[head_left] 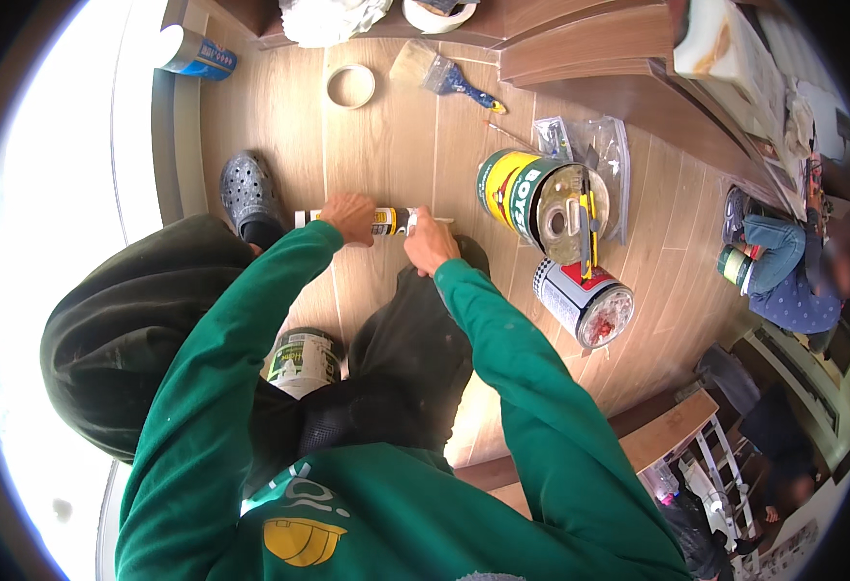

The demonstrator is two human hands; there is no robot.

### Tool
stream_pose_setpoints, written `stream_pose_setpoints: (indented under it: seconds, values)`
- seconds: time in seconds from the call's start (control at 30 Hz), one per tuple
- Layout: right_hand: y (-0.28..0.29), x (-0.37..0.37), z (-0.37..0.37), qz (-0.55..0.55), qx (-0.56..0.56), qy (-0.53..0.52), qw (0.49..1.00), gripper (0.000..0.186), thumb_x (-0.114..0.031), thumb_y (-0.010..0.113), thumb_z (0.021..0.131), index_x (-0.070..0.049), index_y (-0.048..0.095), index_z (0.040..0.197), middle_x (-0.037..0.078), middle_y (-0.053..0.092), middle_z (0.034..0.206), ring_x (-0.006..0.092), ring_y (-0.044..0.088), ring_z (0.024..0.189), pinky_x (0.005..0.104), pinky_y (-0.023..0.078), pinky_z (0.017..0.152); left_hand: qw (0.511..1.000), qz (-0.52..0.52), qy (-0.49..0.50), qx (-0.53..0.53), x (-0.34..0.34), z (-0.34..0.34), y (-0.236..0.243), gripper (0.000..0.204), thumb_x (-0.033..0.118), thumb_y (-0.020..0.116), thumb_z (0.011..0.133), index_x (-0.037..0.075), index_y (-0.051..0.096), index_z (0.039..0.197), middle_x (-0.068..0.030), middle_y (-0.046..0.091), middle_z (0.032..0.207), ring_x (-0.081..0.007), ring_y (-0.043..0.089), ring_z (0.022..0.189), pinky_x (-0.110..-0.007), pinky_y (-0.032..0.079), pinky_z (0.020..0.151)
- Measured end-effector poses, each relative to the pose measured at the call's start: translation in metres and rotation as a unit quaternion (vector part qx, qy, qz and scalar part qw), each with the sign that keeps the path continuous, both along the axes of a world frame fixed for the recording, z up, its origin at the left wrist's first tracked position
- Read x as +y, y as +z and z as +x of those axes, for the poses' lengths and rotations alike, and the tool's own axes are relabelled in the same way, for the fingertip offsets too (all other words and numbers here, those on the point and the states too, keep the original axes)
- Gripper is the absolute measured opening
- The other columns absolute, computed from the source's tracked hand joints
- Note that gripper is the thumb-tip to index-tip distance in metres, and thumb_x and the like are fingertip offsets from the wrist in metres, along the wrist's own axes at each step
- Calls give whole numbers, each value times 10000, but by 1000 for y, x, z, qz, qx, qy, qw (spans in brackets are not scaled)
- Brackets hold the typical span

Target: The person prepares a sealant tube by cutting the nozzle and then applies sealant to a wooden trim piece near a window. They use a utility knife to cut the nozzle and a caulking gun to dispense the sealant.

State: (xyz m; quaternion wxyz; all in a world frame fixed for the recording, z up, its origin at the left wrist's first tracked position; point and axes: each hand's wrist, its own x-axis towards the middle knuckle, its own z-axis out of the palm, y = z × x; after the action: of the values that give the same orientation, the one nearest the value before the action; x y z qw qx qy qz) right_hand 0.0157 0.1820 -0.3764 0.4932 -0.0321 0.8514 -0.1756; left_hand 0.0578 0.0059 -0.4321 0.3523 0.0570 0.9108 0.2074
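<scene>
Here, a white cartridge tube with a yellow and black label is held crosswise in front of the body, between the legs, above the wood-look floor. It is gripped by both hands: its barrel is wrapped by the closed left hand, and its right end is clasped in the curled right hand, by which that end is partly hidden. Whether the floor is touched by the tube cannot be told. The tube's left end is seen near a grey clog. To the right, a yellow and green can is topped by a yellow and black cutter, with a smaller can placed just beside it. Farther forward, a tape roll and a wide paintbrush are laid out, well apart from the hands.
</scene>
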Motion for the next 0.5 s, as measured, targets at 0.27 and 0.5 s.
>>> stream_pose_setpoints:
  seconds: [0.27, 0.5]
  values:
    - [-1, -15, 10, 13, 46, 55, 997, 411, -108, 540, 896, 8, 411, 1268, 316, 663, 996, 486, 644, 949, 557, 514, 827, 988, -21, 61, -137, -7, -7, 7, 362, 203, 790, 638, 16, 745, 944, -203, 724, 901, -349, 718, 877, -430, 585, 786]
    - [-9, -43, -29, -1, 68, 61, 996, 477, -76, 626, 834, 37, 439, 1258, 296, 665, 1022, 462, 651, 975, 546, 517, 867, 989, -25, 145, -31, -14, -23, 4, 398, 207, 783, 630, -22, 692, 942, -216, 713, 912, -362, 712, 867, -439, 582, 803]
